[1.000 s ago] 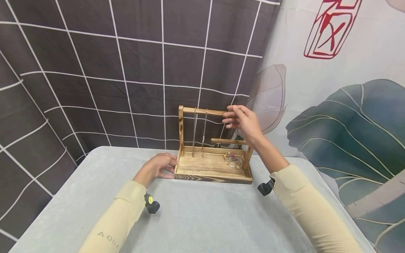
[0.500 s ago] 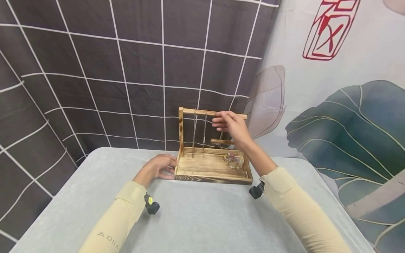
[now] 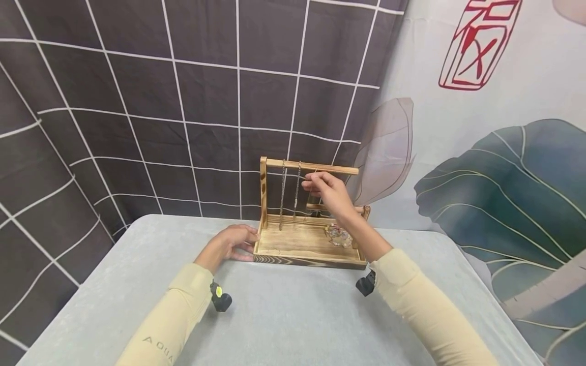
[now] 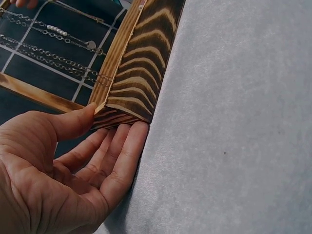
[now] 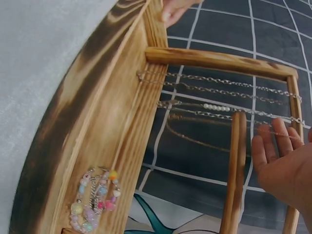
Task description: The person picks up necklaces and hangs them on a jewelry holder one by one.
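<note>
The wooden stand (image 3: 309,262) sits upright on the grey cloth-covered surface (image 3: 293,315), its shallow tray lowest. At the stand's left end, the left hand (image 3: 234,241) grips the tray, thumb at the rim's corner and fingers against the end wall.

The right hand (image 3: 330,192) is raised just below the middle of the stand's top bar (image 3: 334,169), fingers beside a thin gold chain (image 5: 200,142). The fingers partly hide that chain, so I cannot tell whether they pinch it or only touch it.

Nearer the stand's left post, a silver chain (image 3: 282,193) hangs from the top bar; between it and the right hand hangs a chain with white beads (image 4: 57,29) and a small pendant (image 4: 90,44). Beaded bracelets (image 5: 102,190) lie at the right end of the stand's tray. A short lower bar (image 5: 239,146) is on the stand's right side. Behind the stand hangs a dark grid-patterned cloth (image 3: 208,96).
</note>
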`<move>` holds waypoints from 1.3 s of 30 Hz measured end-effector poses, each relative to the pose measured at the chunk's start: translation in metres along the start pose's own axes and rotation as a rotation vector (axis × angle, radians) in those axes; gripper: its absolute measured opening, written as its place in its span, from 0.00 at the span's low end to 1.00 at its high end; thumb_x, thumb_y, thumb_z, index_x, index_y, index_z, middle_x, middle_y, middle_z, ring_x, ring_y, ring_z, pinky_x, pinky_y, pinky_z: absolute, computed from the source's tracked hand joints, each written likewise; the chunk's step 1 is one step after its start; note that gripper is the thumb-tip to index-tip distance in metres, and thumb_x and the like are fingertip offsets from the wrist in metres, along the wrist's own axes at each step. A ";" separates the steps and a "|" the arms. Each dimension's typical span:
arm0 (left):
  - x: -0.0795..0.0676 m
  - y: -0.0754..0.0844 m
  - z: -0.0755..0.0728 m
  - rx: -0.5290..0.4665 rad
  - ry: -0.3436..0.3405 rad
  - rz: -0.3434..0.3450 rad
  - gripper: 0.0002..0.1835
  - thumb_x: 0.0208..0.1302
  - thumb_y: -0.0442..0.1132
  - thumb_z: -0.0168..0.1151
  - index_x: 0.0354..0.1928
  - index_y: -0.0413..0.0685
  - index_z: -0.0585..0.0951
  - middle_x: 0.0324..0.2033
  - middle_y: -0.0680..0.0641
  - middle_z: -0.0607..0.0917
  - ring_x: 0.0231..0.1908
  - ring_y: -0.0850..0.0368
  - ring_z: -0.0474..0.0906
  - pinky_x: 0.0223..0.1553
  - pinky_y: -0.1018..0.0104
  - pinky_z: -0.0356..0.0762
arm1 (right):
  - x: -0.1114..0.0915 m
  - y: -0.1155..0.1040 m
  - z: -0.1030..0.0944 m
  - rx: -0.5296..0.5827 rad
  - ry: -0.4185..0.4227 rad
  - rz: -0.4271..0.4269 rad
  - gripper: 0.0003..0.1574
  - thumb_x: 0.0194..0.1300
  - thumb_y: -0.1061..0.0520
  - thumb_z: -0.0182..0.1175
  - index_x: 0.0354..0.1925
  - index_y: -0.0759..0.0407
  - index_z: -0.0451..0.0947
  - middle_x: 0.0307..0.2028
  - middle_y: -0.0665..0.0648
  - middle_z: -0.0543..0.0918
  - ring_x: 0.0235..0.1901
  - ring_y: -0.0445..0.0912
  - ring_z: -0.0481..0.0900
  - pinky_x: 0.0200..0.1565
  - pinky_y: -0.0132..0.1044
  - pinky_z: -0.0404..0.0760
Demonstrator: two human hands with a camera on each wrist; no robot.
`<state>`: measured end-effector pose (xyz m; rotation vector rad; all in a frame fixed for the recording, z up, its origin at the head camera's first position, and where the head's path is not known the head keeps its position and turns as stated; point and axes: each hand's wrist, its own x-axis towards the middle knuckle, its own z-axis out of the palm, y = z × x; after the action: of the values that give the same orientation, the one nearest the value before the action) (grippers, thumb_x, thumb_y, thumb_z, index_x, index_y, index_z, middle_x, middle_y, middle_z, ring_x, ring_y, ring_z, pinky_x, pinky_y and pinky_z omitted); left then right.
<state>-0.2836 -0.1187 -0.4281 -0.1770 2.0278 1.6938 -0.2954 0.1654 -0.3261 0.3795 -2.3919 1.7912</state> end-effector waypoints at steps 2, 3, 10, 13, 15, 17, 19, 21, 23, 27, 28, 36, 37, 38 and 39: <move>0.000 -0.001 0.000 -0.002 -0.003 0.002 0.22 0.82 0.34 0.62 0.72 0.36 0.75 0.47 0.42 0.88 0.39 0.53 0.87 0.49 0.49 1.00 | 0.000 0.002 0.002 -0.005 -0.009 -0.008 0.26 0.93 0.47 0.52 0.70 0.64 0.81 0.64 0.68 0.90 0.68 0.60 0.87 0.76 0.54 0.86; -0.001 -0.001 0.000 -0.001 -0.003 0.003 0.22 0.82 0.34 0.62 0.72 0.36 0.75 0.47 0.42 0.88 0.39 0.53 0.87 0.50 0.49 1.00 | 0.000 0.004 0.003 -0.014 -0.014 -0.012 0.26 0.93 0.47 0.51 0.70 0.64 0.81 0.64 0.68 0.90 0.68 0.60 0.86 0.76 0.54 0.86; -0.003 -0.001 0.001 -0.002 -0.007 0.006 0.20 0.80 0.33 0.63 0.69 0.36 0.78 0.45 0.43 0.89 0.38 0.54 0.88 0.53 0.47 0.99 | -0.001 0.005 0.011 -0.037 -0.027 -0.040 0.26 0.93 0.48 0.53 0.70 0.65 0.81 0.63 0.68 0.90 0.67 0.60 0.86 0.75 0.56 0.85; -0.004 -0.001 0.000 -0.010 -0.019 0.010 0.18 0.80 0.32 0.63 0.66 0.37 0.79 0.43 0.43 0.88 0.38 0.53 0.88 0.52 0.48 0.99 | 0.000 0.004 0.013 -0.047 -0.036 -0.051 0.26 0.92 0.48 0.53 0.70 0.66 0.80 0.63 0.68 0.90 0.68 0.61 0.86 0.75 0.56 0.85; -0.002 -0.002 0.000 -0.011 -0.019 0.008 0.18 0.80 0.32 0.63 0.66 0.37 0.79 0.43 0.43 0.88 0.38 0.53 0.88 0.52 0.48 0.99 | 0.000 0.003 0.015 -0.050 -0.044 -0.050 0.27 0.93 0.48 0.52 0.71 0.66 0.80 0.63 0.68 0.90 0.68 0.60 0.86 0.76 0.57 0.85; -0.002 -0.002 0.001 -0.011 -0.014 0.006 0.18 0.80 0.32 0.63 0.67 0.36 0.79 0.44 0.43 0.88 0.38 0.53 0.88 0.53 0.48 0.99 | 0.001 0.003 0.016 -0.049 -0.051 -0.051 0.28 0.93 0.48 0.52 0.72 0.67 0.79 0.63 0.68 0.90 0.68 0.60 0.86 0.76 0.57 0.85; -0.001 -0.003 0.002 -0.007 -0.006 0.001 0.19 0.81 0.33 0.63 0.68 0.36 0.78 0.45 0.44 0.88 0.38 0.54 0.87 0.53 0.47 0.99 | 0.001 0.002 0.017 -0.041 -0.058 -0.053 0.28 0.93 0.49 0.51 0.72 0.68 0.78 0.64 0.69 0.89 0.68 0.61 0.86 0.77 0.57 0.84; 0.000 -0.003 0.003 -0.006 0.000 -0.002 0.19 0.81 0.33 0.63 0.69 0.37 0.78 0.45 0.44 0.88 0.38 0.54 0.87 0.52 0.47 0.99 | 0.001 0.002 0.018 -0.037 -0.062 -0.052 0.28 0.93 0.50 0.51 0.73 0.68 0.78 0.64 0.69 0.89 0.68 0.62 0.86 0.77 0.57 0.84; 0.000 -0.004 0.003 -0.005 0.001 -0.002 0.20 0.81 0.33 0.63 0.69 0.37 0.78 0.45 0.44 0.88 0.38 0.54 0.87 0.51 0.48 1.00 | 0.001 0.002 0.019 -0.039 -0.064 -0.047 0.27 0.93 0.49 0.50 0.73 0.68 0.78 0.64 0.69 0.88 0.67 0.62 0.86 0.77 0.57 0.84; 0.001 -0.003 0.003 -0.003 0.002 -0.003 0.20 0.81 0.33 0.63 0.70 0.37 0.78 0.44 0.45 0.88 0.37 0.54 0.87 0.48 0.50 1.00 | 0.000 0.004 0.018 -0.047 -0.055 -0.030 0.27 0.93 0.48 0.51 0.72 0.66 0.79 0.62 0.67 0.90 0.63 0.59 0.86 0.75 0.56 0.85; 0.001 -0.003 0.003 -0.004 0.002 -0.004 0.20 0.81 0.33 0.63 0.70 0.37 0.77 0.44 0.45 0.88 0.37 0.54 0.87 0.48 0.50 1.00 | -0.001 0.005 0.017 -0.049 -0.048 -0.029 0.27 0.93 0.48 0.52 0.71 0.66 0.79 0.60 0.66 0.90 0.62 0.58 0.87 0.74 0.55 0.86; 0.002 -0.002 0.001 0.001 0.002 0.002 0.21 0.81 0.33 0.63 0.70 0.36 0.77 0.44 0.44 0.88 0.37 0.54 0.88 0.50 0.49 1.00 | -0.004 0.012 0.007 0.042 0.011 0.008 0.23 0.91 0.51 0.55 0.66 0.67 0.83 0.35 0.48 0.82 0.42 0.46 0.86 0.49 0.37 0.95; 0.001 -0.002 0.001 0.000 0.003 0.001 0.21 0.81 0.33 0.63 0.70 0.37 0.77 0.45 0.44 0.89 0.37 0.54 0.88 0.50 0.49 1.00 | -0.004 0.013 0.006 0.042 0.016 0.006 0.23 0.91 0.51 0.55 0.66 0.68 0.82 0.35 0.47 0.82 0.41 0.44 0.85 0.49 0.33 0.94; 0.001 -0.001 0.001 -0.001 0.004 0.001 0.21 0.81 0.33 0.63 0.70 0.37 0.77 0.45 0.44 0.89 0.37 0.54 0.88 0.50 0.48 1.00 | -0.004 0.014 0.004 0.043 0.019 0.004 0.24 0.91 0.51 0.55 0.66 0.69 0.82 0.35 0.46 0.82 0.41 0.42 0.85 0.48 0.31 0.93; 0.001 -0.001 0.001 -0.003 0.007 -0.002 0.21 0.81 0.33 0.63 0.70 0.37 0.77 0.44 0.44 0.89 0.37 0.54 0.88 0.50 0.48 1.00 | -0.004 0.015 0.003 0.035 0.021 0.002 0.25 0.91 0.51 0.55 0.67 0.69 0.81 0.35 0.46 0.83 0.41 0.41 0.84 0.48 0.29 0.92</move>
<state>-0.2834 -0.1180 -0.4295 -0.1857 2.0294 1.6971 -0.2957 0.1672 -0.3422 0.3606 -2.3501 1.8309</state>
